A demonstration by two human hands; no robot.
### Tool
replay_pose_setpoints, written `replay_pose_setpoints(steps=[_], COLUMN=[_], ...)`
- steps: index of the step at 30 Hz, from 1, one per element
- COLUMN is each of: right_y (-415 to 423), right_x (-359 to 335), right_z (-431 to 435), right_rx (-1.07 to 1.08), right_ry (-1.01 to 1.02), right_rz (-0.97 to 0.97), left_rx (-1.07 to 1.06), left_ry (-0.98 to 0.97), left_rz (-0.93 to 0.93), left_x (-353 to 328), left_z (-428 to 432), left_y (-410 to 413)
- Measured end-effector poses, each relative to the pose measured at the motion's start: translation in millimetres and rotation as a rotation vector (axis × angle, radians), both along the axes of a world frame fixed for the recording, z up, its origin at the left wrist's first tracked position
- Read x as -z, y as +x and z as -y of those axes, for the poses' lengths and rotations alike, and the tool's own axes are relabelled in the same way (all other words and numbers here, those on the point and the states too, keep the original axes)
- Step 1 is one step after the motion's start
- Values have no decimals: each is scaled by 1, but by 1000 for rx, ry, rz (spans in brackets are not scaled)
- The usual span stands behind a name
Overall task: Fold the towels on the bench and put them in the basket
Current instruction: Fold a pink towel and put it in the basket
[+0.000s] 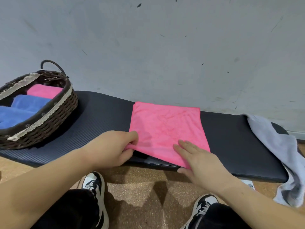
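Pink towel (166, 129), flat on bench (102, 113), near-left corner lifted

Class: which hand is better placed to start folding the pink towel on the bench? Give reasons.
Left, probably: the left hand pinches a lifted near corner of the pink towel; the right hand lies flat, pinning it.

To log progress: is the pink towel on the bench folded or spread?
Spread: pink towel lies flat on the bench; left hand pinches its lifted corner, right hand presses it.
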State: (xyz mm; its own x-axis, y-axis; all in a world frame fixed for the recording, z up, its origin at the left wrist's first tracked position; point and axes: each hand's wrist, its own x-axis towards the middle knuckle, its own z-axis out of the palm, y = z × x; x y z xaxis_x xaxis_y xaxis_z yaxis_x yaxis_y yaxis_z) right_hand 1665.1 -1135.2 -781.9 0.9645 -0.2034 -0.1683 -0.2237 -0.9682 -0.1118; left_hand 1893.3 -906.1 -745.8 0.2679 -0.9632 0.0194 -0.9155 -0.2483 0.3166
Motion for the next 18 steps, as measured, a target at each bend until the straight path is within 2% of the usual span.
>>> replay_pose_setpoints(steps=[3, 8, 13, 18], right_y=[1, -6, -25, -37], right_x=[-13, -39, -56, -80], right_z=[12, 33, 56, 65], right_rx=[54, 173, 216, 191], right_ry=[53, 64, 347, 565], right_rz=[42, -14, -70, -249], left_rx=[-36, -95, -142, -172], left_ry=[-15, -70, 40, 235], left_rz=[5, -144, -324, -592], left_x=[-5, -16, -24, -27], left_z=[-4, -8, -12, -7], left_y=[10, 16, 11, 8])
